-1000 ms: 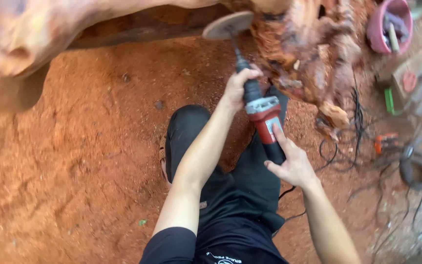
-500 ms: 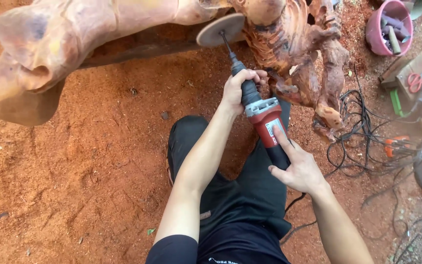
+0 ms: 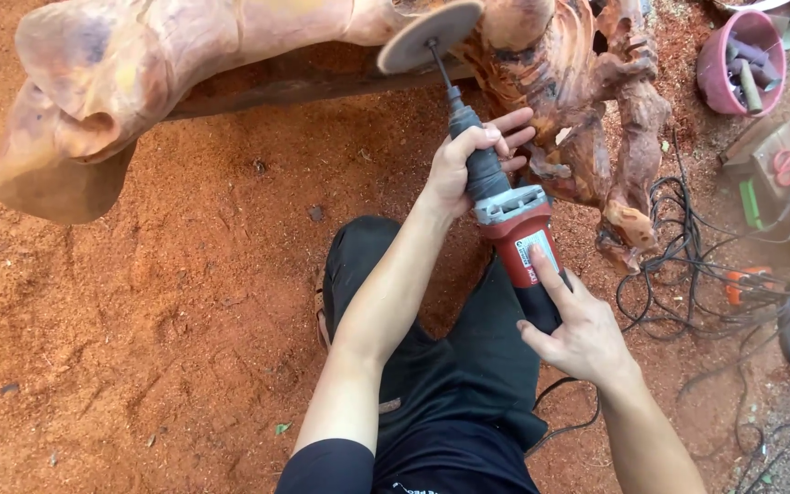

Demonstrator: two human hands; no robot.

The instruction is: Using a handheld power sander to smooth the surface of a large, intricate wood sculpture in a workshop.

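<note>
Head view, entries listed left to right as I read them.

1. Carved wood piece [image 3: 166, 64]: large, smooth, pale orange, running across the top of the frame. Its rounded end hangs over the ground at the far left.
2. Ground [image 3: 139, 302]: red sawdust and soil, loose and ridged, covering the whole left half.
3. Left hand [image 3: 473, 160]: I see it wrapped tight round the grey neck of the grinder, thumb side toward me, fingertips splayed past the far side and close to the gnarled root.
4. Sanding disc [image 3: 429, 35]: round, grey, flat, on a thin shaft. It sits at the underside of the wood piece, touching or very nearly so; I cannot tell which.
5. Grinder [image 3: 514, 224]: long straight tool, grey front, red body, dark rear, angled from the disc down toward me, held between both hands above my dark trousers.
6. Right hand [image 3: 578, 334]: closed on the dark rear end of the grinder, index finger laid straight along the red body.
7. Gnarled root [image 3: 587, 119]: rough, reddish, knotted, just right of the left hand.
8. Black cables [image 3: 688, 274]: tangled on the ground right of the root.
9. Pink bucket [image 3: 729, 64]: top right, holding tools.
</note>
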